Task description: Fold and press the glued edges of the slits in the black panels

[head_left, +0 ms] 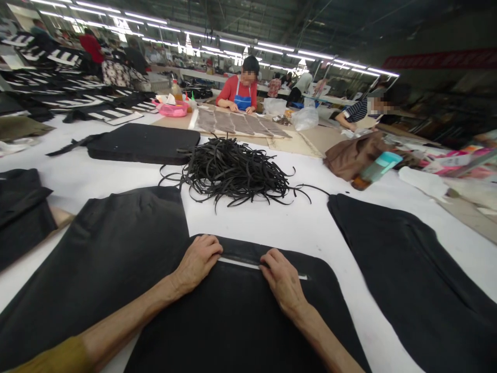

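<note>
Black smooth sheet panel with a rounded far right corner (233, 321) lies on the white table (248, 223), beneath both hands and extending from them toward the person. Left hand (199, 261) and right hand (285, 280) rest near its far edge, along a narrow white strip (238, 263) visible between them. Fingers of both hands are curled, tips down; whether they pinch material cannot be determined. Beyond the panel lies a heap of thin black strips (236, 168).

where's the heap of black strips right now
In the head view, the heap of black strips sits just above centre on the white table, beyond the black panel under the hands, with a thick black slab at its left.
</note>
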`<state>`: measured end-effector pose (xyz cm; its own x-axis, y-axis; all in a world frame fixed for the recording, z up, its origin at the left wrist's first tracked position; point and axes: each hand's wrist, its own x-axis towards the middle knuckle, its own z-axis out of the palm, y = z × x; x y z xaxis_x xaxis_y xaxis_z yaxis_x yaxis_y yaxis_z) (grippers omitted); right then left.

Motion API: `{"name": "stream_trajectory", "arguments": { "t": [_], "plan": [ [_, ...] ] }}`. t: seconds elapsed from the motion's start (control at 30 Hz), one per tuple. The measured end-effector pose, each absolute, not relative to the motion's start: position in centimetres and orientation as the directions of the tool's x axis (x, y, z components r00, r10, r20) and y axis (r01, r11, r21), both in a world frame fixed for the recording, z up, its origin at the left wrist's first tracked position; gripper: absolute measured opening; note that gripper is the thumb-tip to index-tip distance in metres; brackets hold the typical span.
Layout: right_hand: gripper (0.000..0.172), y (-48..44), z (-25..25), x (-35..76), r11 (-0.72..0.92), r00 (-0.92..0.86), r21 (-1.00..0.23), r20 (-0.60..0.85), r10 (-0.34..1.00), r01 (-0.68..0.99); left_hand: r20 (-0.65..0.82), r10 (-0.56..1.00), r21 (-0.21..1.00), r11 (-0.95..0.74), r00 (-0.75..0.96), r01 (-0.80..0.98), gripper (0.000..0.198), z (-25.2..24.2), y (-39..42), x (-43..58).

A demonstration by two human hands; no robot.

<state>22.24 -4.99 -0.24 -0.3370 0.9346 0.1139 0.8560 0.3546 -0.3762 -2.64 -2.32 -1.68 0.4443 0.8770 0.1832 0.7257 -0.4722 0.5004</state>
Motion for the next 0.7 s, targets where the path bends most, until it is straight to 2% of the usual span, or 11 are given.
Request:
{"name": "stream_trajectory", "arguments": {
  "t": [0.13,0.33,0.47,0.7],
  "plan": [
    [0.007,-4.9,0.0,22.5,0.348,-0.340,-0.377,0.090,0.936,0.858,0.162,0.890,0.524,-0.443,0.426,0.727,0.011,-1.5,-2.1,-2.5],
    [0.014,-4.5,-1.0,23.0,0.386,-0.364,-0.291,0.126,0.923,0.876,0.162,0.897,0.522,-0.431,0.411,0.736,0.011,-1.3,-2.1,-2.5],
    [0.017,-4.5,-1.1,23.2,0.371,-0.348,-0.293,0.127,0.929,0.881,0.159,0.899,0.514,-0.428,0.408,0.743,0.013,-1.3,-2.3,-2.4],
    [0.018,-4.4,0.3,21.9,0.230,-0.224,-0.143,0.058,0.973,0.963,0.064,0.942,0.394,-0.326,0.328,0.859,0.018,-0.5,-2.5,-1.3]
  ]
}}
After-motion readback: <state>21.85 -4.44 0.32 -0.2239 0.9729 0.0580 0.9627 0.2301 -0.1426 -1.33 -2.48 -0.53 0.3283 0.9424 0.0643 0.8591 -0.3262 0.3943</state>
